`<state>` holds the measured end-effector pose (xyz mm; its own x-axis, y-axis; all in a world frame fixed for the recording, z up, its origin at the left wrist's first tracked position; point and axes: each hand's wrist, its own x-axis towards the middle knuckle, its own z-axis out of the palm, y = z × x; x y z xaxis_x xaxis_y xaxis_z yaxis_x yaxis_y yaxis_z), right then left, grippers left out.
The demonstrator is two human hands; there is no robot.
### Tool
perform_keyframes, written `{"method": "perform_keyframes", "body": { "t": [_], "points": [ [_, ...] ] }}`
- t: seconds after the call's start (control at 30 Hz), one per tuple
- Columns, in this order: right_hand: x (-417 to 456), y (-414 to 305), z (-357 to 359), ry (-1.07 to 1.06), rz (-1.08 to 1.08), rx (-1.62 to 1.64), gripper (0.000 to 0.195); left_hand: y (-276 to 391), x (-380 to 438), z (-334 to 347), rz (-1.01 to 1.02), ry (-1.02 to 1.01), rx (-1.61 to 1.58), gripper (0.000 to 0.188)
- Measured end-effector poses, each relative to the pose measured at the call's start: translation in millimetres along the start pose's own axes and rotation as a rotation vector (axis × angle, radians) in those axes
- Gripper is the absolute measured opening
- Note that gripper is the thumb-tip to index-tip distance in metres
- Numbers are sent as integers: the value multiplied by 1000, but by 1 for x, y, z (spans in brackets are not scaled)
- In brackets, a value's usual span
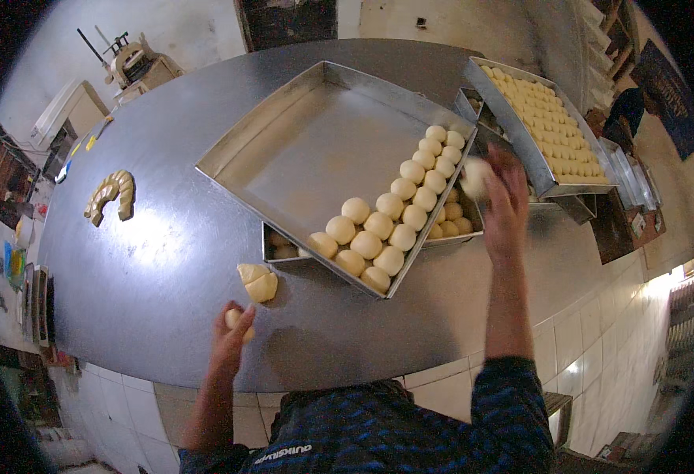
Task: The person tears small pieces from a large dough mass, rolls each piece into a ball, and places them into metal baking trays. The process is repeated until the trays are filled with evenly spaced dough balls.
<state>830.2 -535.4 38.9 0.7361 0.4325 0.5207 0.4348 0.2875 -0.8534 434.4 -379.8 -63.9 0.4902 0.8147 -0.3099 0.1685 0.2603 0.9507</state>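
Note:
A large metal baking tray (290, 112) lies tilted across the steel table, with rows of pale dough balls (366, 244) along its right and near sides. My left hand (230, 335) is closed around a piece of dough (233, 319), just below a small dough lump (258, 282) on the table. Past the tray's right edge, my blurred right hand (505, 195) has a dough ball (475, 178) at its fingertips; whether it grips the ball is unclear. Under the big tray, another tray (453, 240) holds darker, rough-looking balls.
A curved row of cut dough pieces (111, 194) lies on the steel table (145, 308) at left. A deep tray (578, 188) full of dough portions rests on other trays at right. A lever machine (135, 62) stands beyond the table. A person (625, 112) is at far right.

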Motion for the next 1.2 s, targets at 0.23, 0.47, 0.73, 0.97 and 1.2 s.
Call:
{"method": "perform_keyframes", "body": {
  "t": [0.23, 0.47, 0.73, 0.97, 1.2],
  "points": [
    [-1, 6, 71, -173, 7, -504, 22, 20, -15, -15, -69, -330, -220, 42],
    [-162, -83, 148, -942, -189, -370, 28, 19, -29, -9, -87, -790, -197, 46],
    [-231, 11, -39, -601, 114, -1530, 36, -2, 67, -64, 302, -138, 689, 30],
    [-195, 75, 3, -160, 75, -1196, 30, 4, 93, -3, 548, -325, 876, 42],
    [-176, 119, -113, 37, 100, -1246, 42, 9, 48, 1, 476, -413, 1005, 40]
  ]
}}
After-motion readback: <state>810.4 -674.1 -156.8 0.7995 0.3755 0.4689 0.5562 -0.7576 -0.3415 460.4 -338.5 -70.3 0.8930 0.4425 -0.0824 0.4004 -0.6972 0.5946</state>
